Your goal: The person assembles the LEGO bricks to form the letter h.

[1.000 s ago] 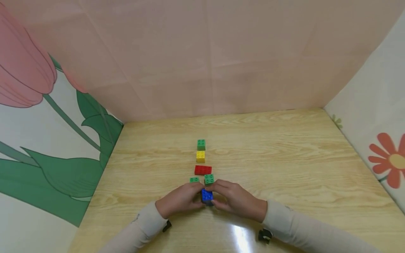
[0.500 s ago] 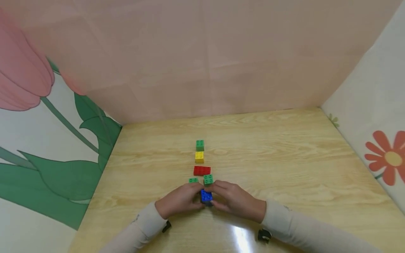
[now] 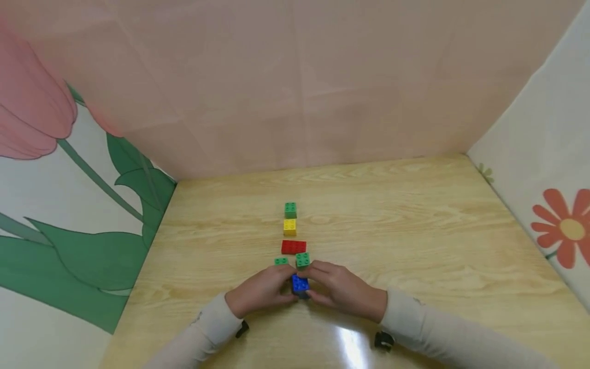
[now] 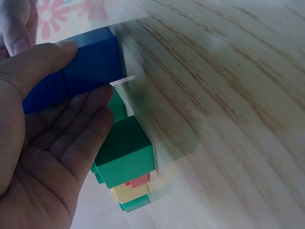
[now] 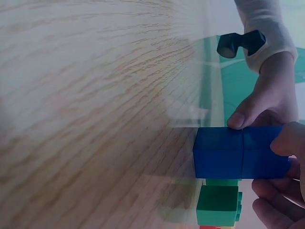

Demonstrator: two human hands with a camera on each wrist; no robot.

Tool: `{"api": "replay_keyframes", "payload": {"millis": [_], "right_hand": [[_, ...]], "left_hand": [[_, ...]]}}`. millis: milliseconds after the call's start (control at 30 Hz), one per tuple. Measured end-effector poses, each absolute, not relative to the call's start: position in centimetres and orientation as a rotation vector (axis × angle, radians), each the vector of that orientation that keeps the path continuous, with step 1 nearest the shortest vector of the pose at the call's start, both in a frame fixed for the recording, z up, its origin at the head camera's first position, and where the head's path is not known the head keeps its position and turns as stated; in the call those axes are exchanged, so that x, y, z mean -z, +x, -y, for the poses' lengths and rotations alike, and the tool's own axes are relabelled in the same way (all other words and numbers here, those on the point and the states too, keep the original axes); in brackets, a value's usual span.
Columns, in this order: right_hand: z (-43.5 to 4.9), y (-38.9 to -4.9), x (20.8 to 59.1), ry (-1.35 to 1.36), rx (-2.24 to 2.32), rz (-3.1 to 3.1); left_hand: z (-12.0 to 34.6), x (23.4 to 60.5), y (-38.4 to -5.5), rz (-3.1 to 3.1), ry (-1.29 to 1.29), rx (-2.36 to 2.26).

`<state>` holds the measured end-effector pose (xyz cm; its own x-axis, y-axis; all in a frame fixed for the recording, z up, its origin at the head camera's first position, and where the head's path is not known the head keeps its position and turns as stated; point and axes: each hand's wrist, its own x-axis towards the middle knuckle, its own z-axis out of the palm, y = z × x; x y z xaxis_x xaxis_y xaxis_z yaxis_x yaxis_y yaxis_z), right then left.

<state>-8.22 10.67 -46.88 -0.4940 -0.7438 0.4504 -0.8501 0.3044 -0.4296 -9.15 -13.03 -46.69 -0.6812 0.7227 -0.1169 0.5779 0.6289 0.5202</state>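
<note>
Two blue toy bricks are stacked one on the other, a thin seam between them; the upper brick (image 3: 300,283) shows its studs in the head view. My left hand (image 3: 265,290) pinches the lower blue brick (image 4: 93,64), its thumb close to the seam. From the other side my right hand (image 3: 345,289) grips the upper blue brick, its thumb (image 5: 289,140) on the face. The stack appears to stand on the table. Just beyond my fingers sit a green brick (image 3: 302,260) and a second green brick (image 3: 281,261), the latter partly hidden by my left hand.
Farther back on the wooden table (image 3: 392,220) lie a long red brick (image 3: 293,247), a yellow brick (image 3: 289,227) and another green brick (image 3: 290,210), roughly in line. A pink backdrop (image 3: 299,92) closes the far side, with flower-printed panels left and right.
</note>
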Motion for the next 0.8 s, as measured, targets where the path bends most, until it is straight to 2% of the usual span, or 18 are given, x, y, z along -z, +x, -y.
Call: {"api": "replay_keyframes", "payload": {"millis": [800], "right_hand": [[-10.65, -8.36, 47.20, 1.448, -1.033, 2.487]], "left_hand": [[13.05, 46.85, -9.10, -2.552, 1.020, -0.654]]}}
